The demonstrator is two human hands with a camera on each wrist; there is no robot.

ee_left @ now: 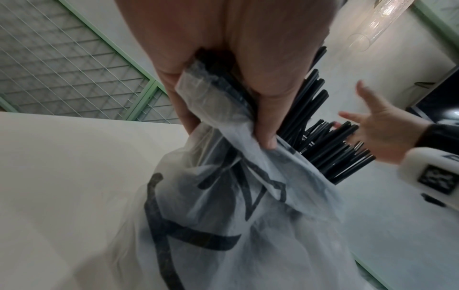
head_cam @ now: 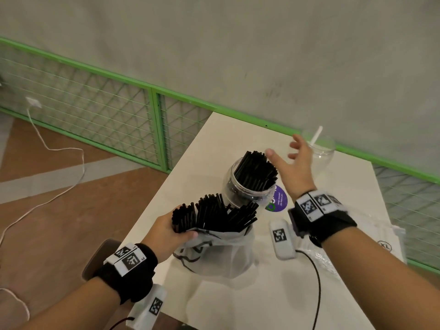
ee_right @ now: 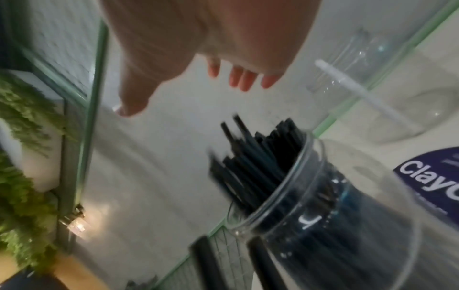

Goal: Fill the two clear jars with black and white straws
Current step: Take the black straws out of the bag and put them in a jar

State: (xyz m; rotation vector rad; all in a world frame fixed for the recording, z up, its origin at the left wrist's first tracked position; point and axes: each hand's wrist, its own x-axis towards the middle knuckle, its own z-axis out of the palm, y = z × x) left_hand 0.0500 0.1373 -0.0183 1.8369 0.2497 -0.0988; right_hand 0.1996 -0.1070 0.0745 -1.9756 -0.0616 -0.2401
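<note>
Head view shows our left hand (head_cam: 166, 231) clutching the bag (head_cam: 221, 253) of black straws (head_cam: 214, 214) beside the part-filled jar (head_cam: 247, 184); our right hand (head_cam: 294, 166) hovers splayed, empty — a careless swipe could, we judge, topple that jar.

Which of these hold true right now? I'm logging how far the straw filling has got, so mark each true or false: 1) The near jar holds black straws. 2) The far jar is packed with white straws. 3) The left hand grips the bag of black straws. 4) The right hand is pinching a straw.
1) The near jar holds black straws: true.
2) The far jar is packed with white straws: false; only one white straw shows in it.
3) The left hand grips the bag of black straws: true.
4) The right hand is pinching a straw: false; its fingers are spread and hold nothing.
</note>
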